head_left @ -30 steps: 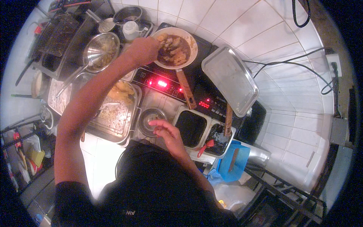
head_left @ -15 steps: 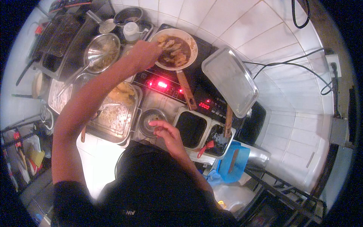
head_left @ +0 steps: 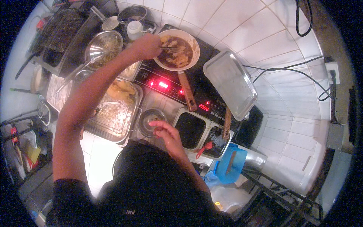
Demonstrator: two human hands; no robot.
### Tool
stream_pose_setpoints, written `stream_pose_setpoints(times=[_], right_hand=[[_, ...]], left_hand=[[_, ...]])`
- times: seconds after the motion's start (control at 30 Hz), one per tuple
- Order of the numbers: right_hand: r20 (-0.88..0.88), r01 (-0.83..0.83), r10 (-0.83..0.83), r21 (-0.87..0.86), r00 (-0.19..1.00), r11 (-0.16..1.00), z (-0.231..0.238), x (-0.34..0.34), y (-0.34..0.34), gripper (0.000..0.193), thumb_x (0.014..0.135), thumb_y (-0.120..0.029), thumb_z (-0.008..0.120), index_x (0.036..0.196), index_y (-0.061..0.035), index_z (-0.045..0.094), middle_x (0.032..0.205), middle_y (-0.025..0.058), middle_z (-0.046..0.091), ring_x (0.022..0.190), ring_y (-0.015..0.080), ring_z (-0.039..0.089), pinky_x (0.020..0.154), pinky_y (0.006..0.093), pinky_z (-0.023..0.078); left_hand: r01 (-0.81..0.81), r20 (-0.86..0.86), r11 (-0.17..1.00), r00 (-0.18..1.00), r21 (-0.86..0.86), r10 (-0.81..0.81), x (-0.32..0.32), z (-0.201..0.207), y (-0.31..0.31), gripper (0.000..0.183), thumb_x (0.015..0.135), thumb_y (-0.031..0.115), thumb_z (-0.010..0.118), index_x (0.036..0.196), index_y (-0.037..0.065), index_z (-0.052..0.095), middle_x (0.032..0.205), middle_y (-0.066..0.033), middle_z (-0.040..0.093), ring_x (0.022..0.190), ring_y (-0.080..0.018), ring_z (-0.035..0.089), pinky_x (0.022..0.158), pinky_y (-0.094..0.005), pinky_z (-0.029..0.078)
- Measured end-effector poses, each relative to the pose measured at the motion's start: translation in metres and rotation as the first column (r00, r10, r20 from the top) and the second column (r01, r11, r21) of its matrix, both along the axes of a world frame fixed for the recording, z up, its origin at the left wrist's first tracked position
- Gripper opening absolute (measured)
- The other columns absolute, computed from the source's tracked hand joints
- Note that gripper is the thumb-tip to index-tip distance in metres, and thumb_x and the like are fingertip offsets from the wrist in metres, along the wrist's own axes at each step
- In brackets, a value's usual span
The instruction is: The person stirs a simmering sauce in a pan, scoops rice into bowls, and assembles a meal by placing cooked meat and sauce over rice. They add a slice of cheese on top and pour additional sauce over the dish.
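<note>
At the left rim of a white frying pan (head_left: 197, 56), my left hand (head_left: 148, 46) is closed around a thin utensil (head_left: 169, 47). Its tip reaches into brown sauce with pale, battered-looking pieces (head_left: 180, 58); the exact kind is too small to make out. The pan sits on a black induction hob (head_left: 163, 78) with lit red digits, its wooden handle (head_left: 186, 89) pointing toward me. My right hand (head_left: 169, 136) hovers by a small round clear container (head_left: 152, 113), fingers loosely apart and holding nothing.
Left of the pan are a metal strainer (head_left: 99, 42), a white squeeze bottle (head_left: 134, 27) and a large metal tray (head_left: 113, 126) with yellow food. A steel tray (head_left: 230, 85) leans on the right. Nearer stand dark square tubs (head_left: 191, 130) and a blue container (head_left: 231, 166).
The pieces in the sauce have shifted, and the utensil now shows beside my left hand. My right hand has hardly moved. The whole view has shifted slightly.
</note>
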State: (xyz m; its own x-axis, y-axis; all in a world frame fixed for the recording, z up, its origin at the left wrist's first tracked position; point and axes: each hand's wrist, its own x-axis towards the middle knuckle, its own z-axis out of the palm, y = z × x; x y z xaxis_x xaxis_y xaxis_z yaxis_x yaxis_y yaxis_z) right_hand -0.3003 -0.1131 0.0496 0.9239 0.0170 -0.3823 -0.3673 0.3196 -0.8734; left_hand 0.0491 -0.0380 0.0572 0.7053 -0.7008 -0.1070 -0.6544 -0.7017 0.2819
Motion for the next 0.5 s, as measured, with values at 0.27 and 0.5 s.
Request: stream_pose_setpoints(times=[0.27,0.5], right_hand=[[0.007,0.007,-0.007,-0.008,1.000,1.000,-0.012,-0.002,0.002,0.034,0.091,-0.008,0.053,0.122,-0.0042,0.067,0.112,0.0023,0.067,0.096,0.0122,0.059,0.091,0.0280,0.048],[0.027,-0.009,0.010,-0.031,1.000,0.999,-0.008,-0.001,0.003,0.034,0.091,-0.009,0.052,0.122,-0.0040,0.067,0.108,0.0034,0.066,0.096,0.0128,0.059,0.091,0.0283,0.048]], left_hand=[[-0.032,0.138,0.996,0.990,-0.081,0.043,-0.006,0.010,0.002,0.030,0.080,0.027,0.072,0.086,-0.003,0.072,0.084,-0.0262,0.071,0.083,-0.0423,0.072,0.075,-0.0506,0.059],[-0.039,0.072,0.997,0.997,0.070,0.034,0.009,0.004,0.000,0.033,0.077,0.029,0.075,0.088,-0.002,0.073,0.087,-0.0246,0.072,0.084,-0.0405,0.073,0.076,-0.0497,0.059]])
